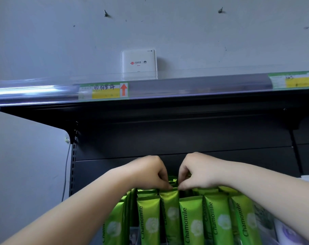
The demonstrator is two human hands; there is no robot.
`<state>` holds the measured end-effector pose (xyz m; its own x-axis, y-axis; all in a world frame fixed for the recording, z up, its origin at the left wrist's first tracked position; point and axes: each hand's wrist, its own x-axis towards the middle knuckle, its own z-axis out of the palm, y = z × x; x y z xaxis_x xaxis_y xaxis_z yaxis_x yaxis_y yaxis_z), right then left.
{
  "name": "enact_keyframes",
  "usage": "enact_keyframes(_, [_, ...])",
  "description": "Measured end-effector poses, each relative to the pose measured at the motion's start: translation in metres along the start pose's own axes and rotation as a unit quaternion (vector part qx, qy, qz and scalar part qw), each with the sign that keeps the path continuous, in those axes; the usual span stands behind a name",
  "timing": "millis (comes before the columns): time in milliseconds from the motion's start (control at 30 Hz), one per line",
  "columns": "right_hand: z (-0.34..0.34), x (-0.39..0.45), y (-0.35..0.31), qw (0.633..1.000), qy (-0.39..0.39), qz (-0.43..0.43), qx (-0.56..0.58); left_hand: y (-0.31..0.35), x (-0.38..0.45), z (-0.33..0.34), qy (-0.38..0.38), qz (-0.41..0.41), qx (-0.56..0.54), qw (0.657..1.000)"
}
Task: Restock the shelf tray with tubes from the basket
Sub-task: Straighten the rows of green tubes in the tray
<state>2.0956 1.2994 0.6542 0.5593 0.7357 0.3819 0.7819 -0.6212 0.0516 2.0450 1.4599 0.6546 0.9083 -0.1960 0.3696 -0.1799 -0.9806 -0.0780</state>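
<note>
Several green tubes marked "Chamomile" stand upright in rows at the bottom centre, crimped ends up. My left hand and my right hand are side by side above the middle row. Both pinch the crimped top edge of one green tube in that row, fingertips curled down onto it. The tray that holds the tubes is hidden behind them, and no basket is in view.
A dark shelf with a clear price strip and yellow labels overhangs the tubes. A white router box stands on top of it against the wall. A purple and white pack sits at the lower right.
</note>
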Motion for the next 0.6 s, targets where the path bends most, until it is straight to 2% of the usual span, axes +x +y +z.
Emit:
enact_keyframes(67, [-0.010,-0.011,0.003,1.000,0.016,0.002,0.024,0.002,-0.007,-0.006,0.043,0.005,-0.027,0.999])
enact_keyframes(167, [-0.020,-0.032,0.007,0.998,-0.013,-0.007,0.054,0.011,-0.020,-0.007,0.077,0.023,-0.077,0.994])
enact_keyframes(267, [-0.014,-0.045,0.007,0.999,-0.041,-0.017,0.000,0.020,-0.029,0.004,0.073,0.034,-0.095,0.992])
enact_keyframes(367, [-0.005,-0.047,0.005,0.999,-0.010,-0.016,-0.048,0.030,-0.032,0.016,0.079,0.037,-0.062,0.994])
enact_keyframes(600, [0.004,-0.051,-0.006,0.997,0.060,-0.039,0.025,0.025,-0.043,0.019,0.090,-0.009,-0.120,0.989])
